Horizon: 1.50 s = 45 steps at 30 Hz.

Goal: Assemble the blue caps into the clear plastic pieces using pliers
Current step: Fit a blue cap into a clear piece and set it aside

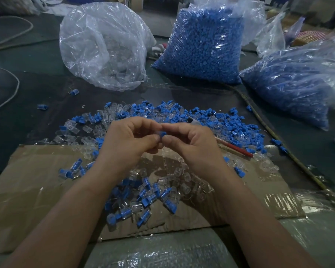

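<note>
Cardboard (37, 171) covered the work surface. At frame centre the left hand (128, 140) and right hand (191, 144), fingers curled, pinched one blue cap (163, 134) together. A small assembled heap (143, 194) lay below them. The far bigger loose pile (182, 113) above, plus full bags (205, 45), remained.

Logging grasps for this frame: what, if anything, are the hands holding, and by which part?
A small blue plastic cap, pinched by its lower part between the fingertips of the left hand and the right hand. Only its upper end shows.
</note>
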Each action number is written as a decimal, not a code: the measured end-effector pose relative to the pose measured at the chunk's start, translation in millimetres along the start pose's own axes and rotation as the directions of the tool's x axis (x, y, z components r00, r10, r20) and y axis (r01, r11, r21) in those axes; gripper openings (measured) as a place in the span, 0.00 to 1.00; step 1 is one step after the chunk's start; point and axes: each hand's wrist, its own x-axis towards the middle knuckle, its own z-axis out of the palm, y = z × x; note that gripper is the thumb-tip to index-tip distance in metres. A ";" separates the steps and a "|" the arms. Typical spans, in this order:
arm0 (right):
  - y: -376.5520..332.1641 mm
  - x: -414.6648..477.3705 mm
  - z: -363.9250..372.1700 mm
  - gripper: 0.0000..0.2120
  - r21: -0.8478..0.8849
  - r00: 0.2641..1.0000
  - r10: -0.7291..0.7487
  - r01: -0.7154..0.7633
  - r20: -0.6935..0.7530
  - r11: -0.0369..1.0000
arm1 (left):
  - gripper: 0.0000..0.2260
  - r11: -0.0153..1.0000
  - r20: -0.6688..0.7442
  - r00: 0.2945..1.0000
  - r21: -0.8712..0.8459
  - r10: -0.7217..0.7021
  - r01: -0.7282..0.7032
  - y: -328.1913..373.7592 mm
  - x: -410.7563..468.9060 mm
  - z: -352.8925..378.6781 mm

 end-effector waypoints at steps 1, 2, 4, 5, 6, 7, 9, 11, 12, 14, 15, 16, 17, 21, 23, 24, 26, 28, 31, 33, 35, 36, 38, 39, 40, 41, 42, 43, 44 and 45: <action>0.3 0.1 -0.1 0.15 0.017 1.000 -0.011 0.011 -0.011 1.000 | 0.09 0.999 -0.003 1.000 -0.031 -0.013 0.013 0.1 0.0 0.2; 0.9 0.1 -0.4 0.15 0.023 1.000 -0.022 0.022 -0.020 0.999 | 0.08 0.998 -0.005 1.000 -0.057 -0.027 0.027 0.1 0.2 0.1; 1.2 0.3 -0.4 0.15 -0.001 0.999 -0.041 0.041 -0.017 0.999 | 0.06 0.994 0.002 0.998 -0.087 -0.058 0.058 0.4 0.7 -1.1; 1.3 0.3 0.2 0.15 -0.025 0.999 -0.049 0.049 -0.008 0.998 | 0.05 0.992 0.009 0.997 -0.101 -0.078 0.079 0.7 0.7 -1.9; 1.7 0.1 0.8 0.15 -0.037 0.998 -0.057 0.057 0.001 0.998 | 0.05 0.987 0.016 0.995 -0.120 -0.102 0.103 1.3 1.0 -2.5; 2.2 0.0 1.7 0.15 -0.030 0.998 -0.064 0.064 0.004 0.997 | 0.04 0.982 0.021 0.992 -0.139 -0.126 0.127 1.7 1.4 -3.5; 2.0 -0.3 2.3 0.17 0.024 0.997 -0.078 0.078 0.000 0.997 | 0.05 0.973 0.021 0.986 -0.161 -0.163 0.164 2.5 1.6 -4.8; 3.0 -0.7 1.6 0.18 0.033 0.993 -0.115 0.115 -0.025 0.993 | 0.06 0.969 0.022 0.982 -0.161 -0.188 0.189 3.0 2.0 -5.7; 3.4 -1.1 1.3 0.17 0.019 0.990 -0.137 0.138 -0.037 0.990 | 0.06 0.967 0.026 0.980 -0.158 -0.199 0.200 3.0 2.4 -6.0; 4.3 -0.9 1.4 0.16 -0.010 0.986 -0.162 0.161 -0.051 0.987 | 0.07 0.962 0.040 0.975 -0.159 -0.218 0.222 2.6 2.9 -6.7; 4.6 -0.7 1.5 0.17 -0.018 0.984 -0.172 0.171 -0.053 0.985 | 0.07 0.958 0.050 0.972 -0.166 -0.228 0.234 2.8 3.1 -7.0; 4.9 -0.5 1.3 0.17 -0.027 0.981 -0.184 0.183 -0.052 0.983 | 0.07 0.954 0.061 0.969 -0.175 -0.237 0.245 2.9 3.2 -7.1; 5.1 -0.5 1.3 0.17 -0.037 0.979 -0.198 0.197 -0.050 0.980 | 0.07 0.950 0.072 0.967 -0.183 -0.244 0.253 2.9 3.3 -7.2; 6.2 0.1 0.8 0.17 -0.058 0.968 -0.245 0.242 -0.049 0.969 | 0.07 0.941 0.096 0.961 -0.199 -0.259 0.273 2.3 2.9 -7.2; 6.8 0.4 0.9 0.17 -0.079 0.961 -0.270 0.266 -0.053 0.961 | 0.07 0.939 0.106 0.958 -0.198 -0.266 0.282 2.1 3.1 -6.8; 6.9 0.6 1.2 0.17 -0.100 0.956 -0.288 0.282 -0.056 0.954 | 0.08 0.936 0.111 0.956 -0.202 -0.271 0.289 2.3 3.1 -6.6; 7.2 0.8 1.8 0.17 -0.155 0.943 -0.329 0.317 -0.056 0.936 | 0.06 0.926 0.119 0.952 -0.224 -0.282 0.303 3.0 3.3 -6.8; 7.6 1.0 1.8 0.17 -0.192 0.933 -0.356 0.339 -0.060 0.921 | 0.04 0.917 0.128 0.949 -0.251 -0.287 0.311 3.6 3.4 -7.1; 6.7 0.4 0.9 0.16 -0.212 0.920 -0.382 0.358 -0.083 0.909 | 0.02 0.909 0.156 0.945 -0.266 -0.288 0.321 4.1 3.1 -7.3; 5.8 0.2 0.3 0.16 -0.208 0.917 -0.390 0.366 -0.085 0.907 | 0.03 0.907 0.174 0.941 -0.264 -0.290 0.328 4.4 2.6 -7.1; 6.2 0.4 -0.6 0.15 -0.219 0.916 -0.395 0.372 -0.070 0.902 | 0.02 0.908 0.176 0.939 -0.253 -0.296 0.334 4.2 2.8 -7.2; 6.5 0.2 -0.8 0.14 -0.231 0.916 -0.398 0.375 -0.059 0.898 | 0.02 0.912 0.172 0.940 -0.241 -0.296 0.331 3.8 3.0 -7.5; 6.9 -0.1 -1.0 0.13 -0.249 0.916 -0.400 0.377 -0.044 0.892 | 0.02 0.920 0.168 0.942 -0.221 -0.292 0.324 3.4 3.3 -7.8; 6.6 -0.2 -0.9 0.13 -0.251 0.917 -0.396 0.374 -0.043 0.893 | 0.02 0.921 0.171 0.941 -0.216 -0.291 0.324 3.5 3.5 -7.9; 5.9 -0.1 -1.0 0.14 -0.251 0.919 -0.393 0.371 -0.041 0.894 | 0.02 0.922 0.174 0.941 -0.211 -0.290 0.324 3.7 3.6 -8.0; 5.1 -0.2 -1.1 0.14 -0.254 0.921 -0.389 0.368 -0.036 0.895 | 0.02 0.923 0.177 0.941 -0.207 -0.289 0.323 3.8 3.7 -8.0; 4.1 -0.4 -1.5 0.14 -0.262 0.924 -0.382 0.362 -0.028 0.894 | 0.02 0.924 0.176 0.941 -0.207 -0.288 0.322 4.0 3.6 -7.8; 2.8 -0.7 -2.4 0.15 -0.279 0.931 -0.366 0.347 -0.017 0.895 | 0.02 0.924 0.174 0.942 -0.211 -0.286 0.320 4.1 3.6 -7.4; 1.2 -1.0 -4.2 0.16 -0.300 0.945 -0.327 0.309 -0.010 0.902 | 0.02 0.923 0.173 0.943 -0.218 -0.283 0.317 4.2 3.5 -7.1; -1.0 -1.2 -6.9 0.19 -0.319 0.966 -0.256 0.238 -0.016 0.917 | 0.01 0.922 0.172 0.945 -0.226 -0.280 0.314 4.1 3.3 -6.6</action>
